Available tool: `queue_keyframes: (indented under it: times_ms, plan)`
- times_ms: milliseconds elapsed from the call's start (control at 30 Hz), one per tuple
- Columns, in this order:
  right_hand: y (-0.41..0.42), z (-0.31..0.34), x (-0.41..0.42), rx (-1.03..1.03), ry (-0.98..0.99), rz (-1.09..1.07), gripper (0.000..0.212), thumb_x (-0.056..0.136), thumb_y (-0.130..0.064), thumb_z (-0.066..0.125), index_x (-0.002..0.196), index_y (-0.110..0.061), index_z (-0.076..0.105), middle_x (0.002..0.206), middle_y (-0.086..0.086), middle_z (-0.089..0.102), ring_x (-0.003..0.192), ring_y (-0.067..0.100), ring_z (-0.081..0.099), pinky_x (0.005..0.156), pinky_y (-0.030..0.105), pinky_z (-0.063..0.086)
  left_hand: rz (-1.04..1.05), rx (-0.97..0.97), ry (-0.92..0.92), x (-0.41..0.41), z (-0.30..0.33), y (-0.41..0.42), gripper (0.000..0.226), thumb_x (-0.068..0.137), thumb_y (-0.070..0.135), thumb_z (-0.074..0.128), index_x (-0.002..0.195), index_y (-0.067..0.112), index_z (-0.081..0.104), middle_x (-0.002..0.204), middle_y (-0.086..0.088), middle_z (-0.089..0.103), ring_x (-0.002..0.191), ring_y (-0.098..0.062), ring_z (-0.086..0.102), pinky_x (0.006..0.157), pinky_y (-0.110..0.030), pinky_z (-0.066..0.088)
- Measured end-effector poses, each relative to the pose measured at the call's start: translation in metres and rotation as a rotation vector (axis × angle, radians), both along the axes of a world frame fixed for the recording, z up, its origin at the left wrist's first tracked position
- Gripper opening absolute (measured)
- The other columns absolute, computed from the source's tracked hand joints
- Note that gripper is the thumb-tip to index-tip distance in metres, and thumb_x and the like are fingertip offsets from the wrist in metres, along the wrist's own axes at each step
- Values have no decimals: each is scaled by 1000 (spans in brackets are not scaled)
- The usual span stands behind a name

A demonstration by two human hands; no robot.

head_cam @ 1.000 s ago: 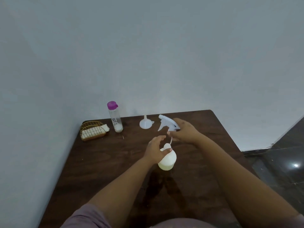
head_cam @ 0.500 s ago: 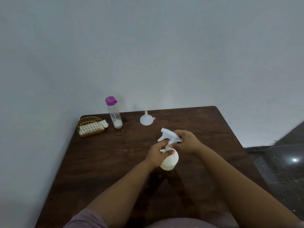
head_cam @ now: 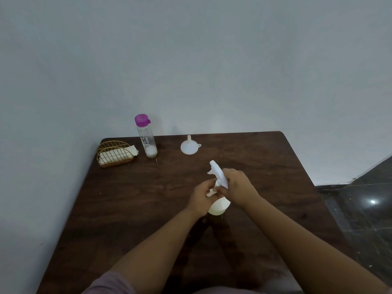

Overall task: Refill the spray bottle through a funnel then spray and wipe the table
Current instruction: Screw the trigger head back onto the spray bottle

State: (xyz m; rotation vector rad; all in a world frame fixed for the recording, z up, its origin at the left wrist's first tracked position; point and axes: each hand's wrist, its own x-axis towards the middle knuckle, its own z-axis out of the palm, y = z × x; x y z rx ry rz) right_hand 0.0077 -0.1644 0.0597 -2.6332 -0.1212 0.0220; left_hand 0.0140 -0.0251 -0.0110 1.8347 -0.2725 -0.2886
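The spray bottle (head_cam: 218, 205) stood near the middle of the tabletop (head_cam: 127, 198), the left hand (head_cam: 202, 197) with its grip wrapped round the bottle's shoulder and the right hand (head_cam: 238, 187) pinching the trigger head (head_cam: 218, 174) at its neck. The funnel (head_cam: 189, 146) lay well apart, mouth down, beside the purple-capped water bottle (head_cam: 146, 137). Whether the bottle was already refilled could not be told; spraying and wiping looked undone.

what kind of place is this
Probably a plain room in a home: a dark wooden table pushed into a bare wall corner, a wire napkin holder on it, and polished dark floor tiles.
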Motion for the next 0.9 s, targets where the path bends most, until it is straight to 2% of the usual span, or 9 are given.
queue_keyframes:
  times_ms: [100, 167, 267, 367, 433, 533, 600, 700, 900]
  plan:
    - [11, -4, -3, -55, -16, -126, 30, 82, -36, 69, 83, -15, 47, 77, -4, 50, 66, 10, 49, 54, 19, 34, 2, -16, -26, 1, -6, 1, 25, 88, 18, 67, 111, 29, 64, 105, 10, 70, 102, -12, 65, 89, -33, 53]
    - [12, -12, -3, -21, -24, -163, 35, 78, -44, 68, 84, -15, 49, 77, -3, 54, 65, 11, 53, 53, 20, 38, 1, -16, -26, 2, -6, 3, 27, 90, 13, 66, 114, 26, 62, 108, 6, 69, 103, -13, 65, 89, -32, 52]
    - [-3, -21, -3, 109, 5, -62, 67, 65, -67, 65, 110, -18, 56, 98, -3, 56, 85, 10, 55, 71, 22, 47, -42, -11, -19, 2, -4, 4, 22, 92, 18, 64, 110, 29, 63, 107, 5, 70, 103, -12, 65, 90, -29, 53]
    - [-17, -23, -10, 377, 109, 82, 68, 76, -36, 75, 135, -19, 46, 132, -4, 50, 115, 9, 50, 97, 31, 46, -38, 3, -1, 3, -4, 3, 25, 91, 26, 65, 115, 30, 63, 111, 5, 70, 105, -12, 65, 92, -34, 54]
    - [-18, -33, -17, 476, 12, 45, 42, 83, -12, 71, 123, -17, 60, 118, -5, 64, 105, 7, 60, 92, 36, 52, -30, 22, -15, 4, -6, 3, 32, 90, 30, 67, 121, 26, 63, 116, 4, 69, 108, -13, 64, 94, -38, 54]
    - [-9, -42, -23, 535, -171, -144, 24, 76, -6, 77, 97, -12, 68, 88, -8, 68, 81, 5, 64, 73, 25, 54, -8, -5, -57, 1, -2, 3, 26, 88, 28, 68, 113, 36, 64, 111, 9, 71, 104, -9, 65, 92, -34, 53]
    - [1, -40, -22, 550, -223, -226, 25, 69, -10, 83, 80, -17, 61, 73, -8, 62, 67, 5, 58, 59, 12, 44, 0, 0, -91, -1, 0, 3, 25, 87, 23, 67, 107, 38, 66, 106, 12, 71, 101, -7, 66, 90, -32, 53]
    - [6, -44, -17, 473, -217, -257, 45, 66, -22, 86, 67, -27, 42, 66, -10, 48, 58, 5, 46, 52, 11, 35, 1, 36, -143, -2, -1, 3, 27, 88, 17, 66, 112, 29, 65, 106, 14, 71, 100, -5, 65, 90, -33, 53]
    - [4, -60, -31, 569, -168, -142, 50, 81, -29, 72, 125, -15, 54, 118, -11, 57, 108, 2, 55, 87, 19, 48, -20, 98, -163, -2, 4, 4, 32, 88, 30, 64, 119, 36, 56, 106, 16, 69, 101, -4, 65, 90, -36, 53]
